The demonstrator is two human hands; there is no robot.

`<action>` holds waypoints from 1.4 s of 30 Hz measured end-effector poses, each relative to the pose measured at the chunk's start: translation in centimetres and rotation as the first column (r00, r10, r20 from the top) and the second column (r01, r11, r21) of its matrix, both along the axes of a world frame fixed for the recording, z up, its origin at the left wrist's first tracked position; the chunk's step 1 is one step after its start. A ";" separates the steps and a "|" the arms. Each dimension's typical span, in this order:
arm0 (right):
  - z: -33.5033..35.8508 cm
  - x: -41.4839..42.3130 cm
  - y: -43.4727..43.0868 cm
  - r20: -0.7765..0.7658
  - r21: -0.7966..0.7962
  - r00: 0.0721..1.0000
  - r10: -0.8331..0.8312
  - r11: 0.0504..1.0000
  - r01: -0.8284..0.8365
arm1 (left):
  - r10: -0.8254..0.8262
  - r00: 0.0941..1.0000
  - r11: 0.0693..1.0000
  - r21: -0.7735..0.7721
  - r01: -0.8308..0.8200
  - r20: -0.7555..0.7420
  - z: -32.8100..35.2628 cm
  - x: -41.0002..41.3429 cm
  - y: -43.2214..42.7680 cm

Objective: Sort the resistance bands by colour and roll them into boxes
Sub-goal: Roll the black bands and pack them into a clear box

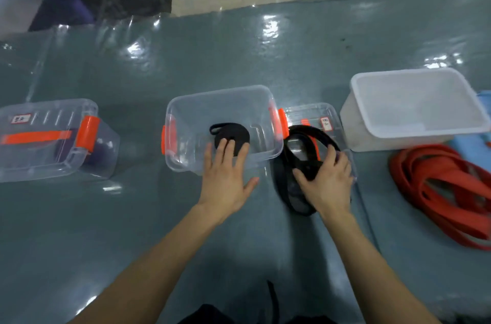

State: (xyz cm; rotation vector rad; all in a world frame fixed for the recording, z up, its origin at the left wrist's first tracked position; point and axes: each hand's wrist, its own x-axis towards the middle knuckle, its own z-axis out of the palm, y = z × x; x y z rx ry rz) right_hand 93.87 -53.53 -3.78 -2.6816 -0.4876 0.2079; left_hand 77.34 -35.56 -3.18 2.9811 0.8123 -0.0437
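Well, rolled band under L fingers; loose band in R fingers.

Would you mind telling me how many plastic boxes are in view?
3: a lidded clear box at left, an open clear box in the middle, a white tub at right. More may be hidden.

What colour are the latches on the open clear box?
The latches are orange; head view.

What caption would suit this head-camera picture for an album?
Left hand over a rolled black band in the clear box, right hand gripping a loose black band.
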 end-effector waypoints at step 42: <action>15.6 -19.2 0.2 -0.188 0.471 0.833 0.520 0.792 -0.388 | 0.393 0.679 0.768 -0.627 0.129 0.620 8.6 -22.5 -2.6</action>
